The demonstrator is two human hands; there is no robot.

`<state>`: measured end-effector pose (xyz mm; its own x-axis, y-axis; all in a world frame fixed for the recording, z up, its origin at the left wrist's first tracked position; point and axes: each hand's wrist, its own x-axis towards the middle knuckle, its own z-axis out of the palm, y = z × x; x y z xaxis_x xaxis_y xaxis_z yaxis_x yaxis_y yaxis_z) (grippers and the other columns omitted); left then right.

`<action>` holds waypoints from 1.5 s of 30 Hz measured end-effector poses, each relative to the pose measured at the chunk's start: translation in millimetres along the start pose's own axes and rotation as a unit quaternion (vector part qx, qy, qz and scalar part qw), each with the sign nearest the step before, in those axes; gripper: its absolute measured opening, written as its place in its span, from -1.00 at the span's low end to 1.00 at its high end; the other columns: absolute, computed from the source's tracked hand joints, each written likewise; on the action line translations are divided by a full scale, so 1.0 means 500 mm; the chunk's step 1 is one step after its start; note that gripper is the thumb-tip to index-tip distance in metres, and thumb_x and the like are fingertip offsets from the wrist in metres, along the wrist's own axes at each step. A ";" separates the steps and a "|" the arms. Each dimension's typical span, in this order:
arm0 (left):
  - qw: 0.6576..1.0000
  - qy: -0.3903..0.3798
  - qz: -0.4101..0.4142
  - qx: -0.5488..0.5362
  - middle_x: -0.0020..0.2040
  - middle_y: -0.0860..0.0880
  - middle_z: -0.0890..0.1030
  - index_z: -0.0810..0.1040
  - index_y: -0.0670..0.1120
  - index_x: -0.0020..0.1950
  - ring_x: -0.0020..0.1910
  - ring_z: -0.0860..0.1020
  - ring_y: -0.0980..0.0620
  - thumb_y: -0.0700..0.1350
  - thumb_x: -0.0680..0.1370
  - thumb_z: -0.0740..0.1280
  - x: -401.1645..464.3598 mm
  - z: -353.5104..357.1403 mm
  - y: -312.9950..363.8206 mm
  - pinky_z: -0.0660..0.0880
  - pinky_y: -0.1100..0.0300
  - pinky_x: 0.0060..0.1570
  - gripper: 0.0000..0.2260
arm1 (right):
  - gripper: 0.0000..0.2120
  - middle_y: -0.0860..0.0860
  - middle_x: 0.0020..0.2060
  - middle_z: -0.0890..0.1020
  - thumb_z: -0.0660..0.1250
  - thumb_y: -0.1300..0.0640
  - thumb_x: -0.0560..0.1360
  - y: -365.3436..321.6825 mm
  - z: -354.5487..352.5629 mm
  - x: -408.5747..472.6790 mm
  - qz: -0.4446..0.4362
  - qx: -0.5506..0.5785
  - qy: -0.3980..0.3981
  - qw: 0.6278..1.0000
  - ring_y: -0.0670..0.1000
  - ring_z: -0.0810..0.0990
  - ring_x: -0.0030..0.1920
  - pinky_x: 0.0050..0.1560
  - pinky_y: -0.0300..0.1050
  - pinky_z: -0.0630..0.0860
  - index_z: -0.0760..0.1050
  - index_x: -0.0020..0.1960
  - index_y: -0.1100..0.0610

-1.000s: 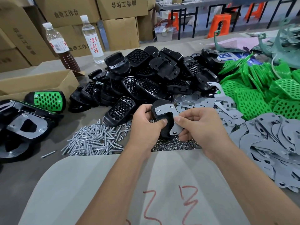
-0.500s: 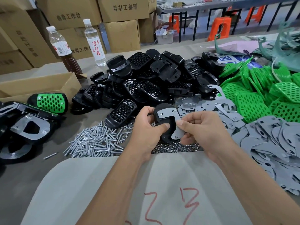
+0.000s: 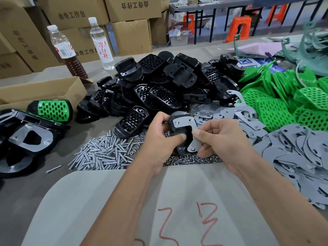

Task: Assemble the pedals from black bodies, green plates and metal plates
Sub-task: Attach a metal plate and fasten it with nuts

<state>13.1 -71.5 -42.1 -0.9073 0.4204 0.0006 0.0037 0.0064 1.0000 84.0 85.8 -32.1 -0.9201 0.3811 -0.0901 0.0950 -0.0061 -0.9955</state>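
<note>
Grey worktable [image 3: 26, 189], cardboard boxes [image 3: 129, 38] behind. Black body [image 3: 179, 134] held above nuts [image 3: 191, 159], glossy, rounded, back side up. Metal plate [image 3: 188, 128] on it: grey, hooked, screw heads at corners. Left hand [image 3: 159, 141] gripping body, thumb curled over. Right hand [image 3: 223, 139] pinching plate edge. Piles behind: black bodies [image 3: 159, 89], green plates [image 3: 284, 103].

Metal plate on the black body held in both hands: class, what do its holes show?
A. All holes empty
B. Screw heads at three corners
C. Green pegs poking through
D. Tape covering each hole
B: the metal plate lies on the black body held by the left hand and right hand, with screw heads visible at its two upper corners and lower end.
</note>
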 end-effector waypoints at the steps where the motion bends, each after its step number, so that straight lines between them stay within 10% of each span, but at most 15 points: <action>1: 1.000 0.005 0.001 -0.002 0.05 -0.21 0.71 0.46 -0.19 0.13 -0.03 0.66 -0.15 -0.42 0.51 0.45 0.000 0.002 -0.001 0.64 -0.26 -0.01 -0.70 | -0.85 0.12 -0.45 0.64 0.49 0.26 0.55 0.000 0.000 0.000 -0.003 -0.006 0.002 1.000 0.00 0.58 -0.53 -0.49 -0.16 0.56 0.62 -0.17 0.29; 13: 0.996 0.024 0.006 -0.085 0.00 -0.12 0.76 0.60 -0.10 0.19 -0.05 0.73 -0.08 -0.48 0.50 0.40 -0.005 0.002 0.004 0.67 0.04 -0.10 -0.62 | -0.59 -0.05 -0.48 0.43 0.68 -0.08 0.26 -0.008 -0.010 0.006 -0.057 -0.114 0.083 0.988 -0.05 0.32 -0.51 -0.39 -0.14 0.26 0.52 -0.20 0.12; 25: 0.995 -0.007 -0.016 -0.098 -0.02 -0.07 0.76 0.71 -0.10 0.16 -0.08 0.71 -0.01 -0.36 0.55 0.41 -0.003 0.003 0.011 0.66 0.11 -0.14 -0.74 | -0.90 0.06 -0.29 0.63 0.54 0.27 0.50 -0.004 -0.006 0.006 -0.083 -0.019 -0.042 0.995 -0.07 0.51 -0.47 -0.54 -0.22 0.38 0.65 -0.02 0.19; 36: 0.989 0.033 -0.028 -0.141 -0.20 -0.10 0.71 0.75 -0.09 -0.07 -0.27 0.65 -0.01 -0.16 0.58 0.45 0.001 0.012 0.008 0.60 0.15 -0.29 -0.92 | -0.88 -0.08 -0.33 0.65 0.52 0.02 0.53 -0.007 0.004 0.004 -0.172 -0.127 -0.004 0.977 -0.14 0.52 -0.47 -0.43 -0.31 0.41 0.62 -0.15 -0.03; 41: 0.987 0.061 -0.030 -0.149 -0.01 -0.17 0.76 0.73 -0.17 0.08 -0.12 0.73 -0.08 -0.21 0.56 0.45 0.000 0.015 0.009 0.68 0.04 -0.15 -0.87 | -0.81 -0.01 -0.14 0.69 0.42 -0.03 0.58 -0.014 -0.066 0.026 -0.200 -0.439 0.299 0.823 0.04 0.51 -0.06 -0.12 -0.12 0.28 0.68 0.01 0.09; 45: 0.989 0.070 -0.023 -0.124 -0.02 -0.16 0.77 0.75 -0.14 0.04 -0.09 0.74 -0.11 -0.25 0.56 0.46 0.000 0.021 0.004 0.71 -0.05 -0.05 -0.90 | -0.63 0.22 0.13 0.54 0.41 -0.11 0.57 -0.005 -0.097 0.037 -0.014 -0.543 0.293 0.786 0.26 0.36 0.23 0.10 0.05 0.30 0.59 0.18 0.18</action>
<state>17.4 -62.0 -40.3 -0.9536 0.2948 -0.0604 -0.1260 -0.2087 0.9698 85.2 137.4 -29.9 -0.6242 0.7299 0.2786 0.6397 0.6822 -0.3541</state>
